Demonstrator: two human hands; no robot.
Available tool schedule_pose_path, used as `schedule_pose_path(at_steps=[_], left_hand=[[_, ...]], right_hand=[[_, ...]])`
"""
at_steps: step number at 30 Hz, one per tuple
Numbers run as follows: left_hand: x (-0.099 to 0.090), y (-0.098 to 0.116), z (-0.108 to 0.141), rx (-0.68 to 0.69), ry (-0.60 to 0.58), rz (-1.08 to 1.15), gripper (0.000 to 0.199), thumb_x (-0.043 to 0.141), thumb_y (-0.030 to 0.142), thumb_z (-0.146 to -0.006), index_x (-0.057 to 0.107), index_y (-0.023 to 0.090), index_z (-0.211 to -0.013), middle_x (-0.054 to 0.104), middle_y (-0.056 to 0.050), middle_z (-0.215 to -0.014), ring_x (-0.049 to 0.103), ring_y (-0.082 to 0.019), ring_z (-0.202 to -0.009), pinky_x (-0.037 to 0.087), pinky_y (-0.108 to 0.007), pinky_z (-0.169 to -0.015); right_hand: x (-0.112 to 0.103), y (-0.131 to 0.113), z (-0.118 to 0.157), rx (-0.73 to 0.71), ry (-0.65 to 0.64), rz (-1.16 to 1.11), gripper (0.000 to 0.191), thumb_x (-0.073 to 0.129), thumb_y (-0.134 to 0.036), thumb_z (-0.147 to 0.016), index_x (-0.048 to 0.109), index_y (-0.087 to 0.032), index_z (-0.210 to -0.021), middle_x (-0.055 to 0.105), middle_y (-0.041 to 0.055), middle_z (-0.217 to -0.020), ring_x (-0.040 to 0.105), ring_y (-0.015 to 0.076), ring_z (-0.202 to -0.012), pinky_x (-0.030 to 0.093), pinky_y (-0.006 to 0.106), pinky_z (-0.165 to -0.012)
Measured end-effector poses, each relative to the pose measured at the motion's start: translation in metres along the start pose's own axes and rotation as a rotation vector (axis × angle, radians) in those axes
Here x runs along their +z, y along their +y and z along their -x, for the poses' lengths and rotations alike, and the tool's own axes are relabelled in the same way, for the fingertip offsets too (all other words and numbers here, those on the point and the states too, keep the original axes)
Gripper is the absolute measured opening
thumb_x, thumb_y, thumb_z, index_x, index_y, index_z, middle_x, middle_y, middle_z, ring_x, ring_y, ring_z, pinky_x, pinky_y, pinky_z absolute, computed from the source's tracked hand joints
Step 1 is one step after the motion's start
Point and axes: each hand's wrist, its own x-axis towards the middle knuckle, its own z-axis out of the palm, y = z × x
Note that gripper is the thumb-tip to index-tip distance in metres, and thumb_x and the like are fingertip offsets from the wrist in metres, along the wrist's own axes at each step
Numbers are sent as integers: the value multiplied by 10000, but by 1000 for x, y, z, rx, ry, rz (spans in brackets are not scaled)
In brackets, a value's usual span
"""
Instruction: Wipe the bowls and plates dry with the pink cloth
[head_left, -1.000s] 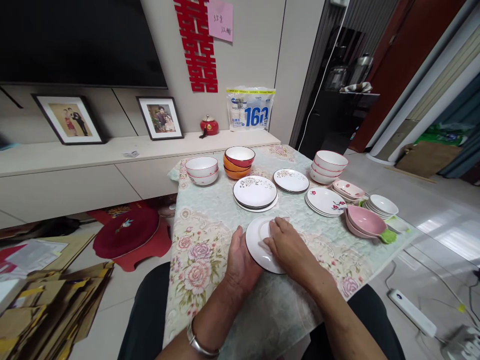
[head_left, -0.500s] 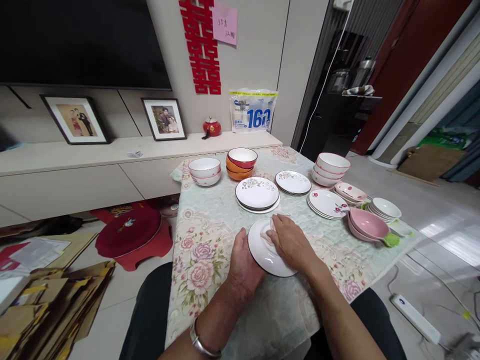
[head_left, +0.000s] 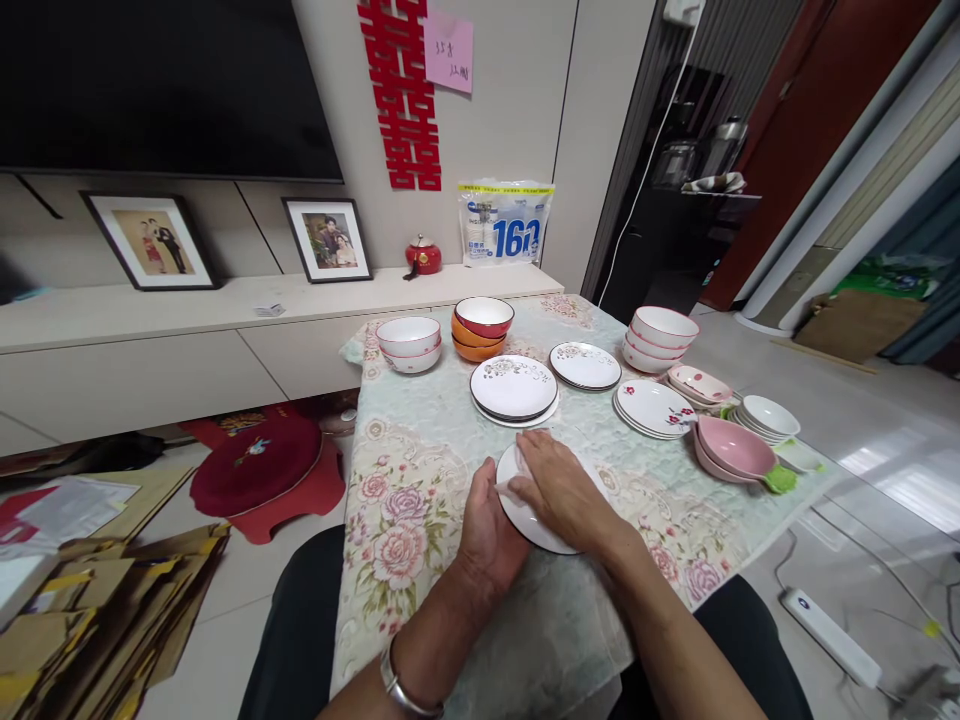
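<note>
A small round white plate [head_left: 541, 535] with a thin dark rim is gripped at its left edge by my left hand [head_left: 486, 522], the thumb along the side and the palm below. My right hand [head_left: 566, 492] lies over the plate, pressing a thin white tissue [head_left: 513, 480] against its surface; most of the tissue is hidden under the fingers. Just beyond my hands stands a stack of white plates with dark rims and a floral pattern [head_left: 514, 388]. A similar smaller stack of plates [head_left: 585, 364] sits behind it to the right.
White bowls [head_left: 410, 342] and orange and red bowls [head_left: 482, 328] stand at the back of the floral tablecloth [head_left: 405, 450]. On the right are flowered plates [head_left: 655, 408], stacked white bowls [head_left: 660, 338], pink bowls [head_left: 736, 450] and small white bowls [head_left: 769, 416].
My right hand has slid leftward with the tissue, toward the plate's left side, and now covers its middle. My left hand keeps its grip, hardly moved.
</note>
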Motion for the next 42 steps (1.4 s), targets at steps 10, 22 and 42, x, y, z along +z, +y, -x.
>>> schedule_pose_path(at_steps=[10,22,42], left_hand=[[8,3,3,11,22,10,561,403,415,-934,577,34,-1308,713,-177,-1166,613,-339,-1175,407,-452,-1064],[7,5,3,16,-37,-68,542,462,414,-890,615,66,-1277,711,-150,-1187,626,-331,-1144,447,-431,-1014],[8,16,6,-40,22,-103,593,377,462,-948,560,41,-1323,703,-201,-1165,651,-348,-1092,443,-474,-1004]], right_hand=[[0,-8,24,179,39,127,608,480,-400,-974,438,-6,-1435,380,300,-1508,309,403,-1437,343,566,-1119],[-10,15,15,31,55,6,550,437,-389,-998,477,-39,-1420,444,243,-1492,362,345,-1423,315,528,-1159],[-7,-2,58,-252,122,206,757,474,58,-728,418,-179,-1445,426,207,-1495,382,352,-1403,439,550,-1070]])
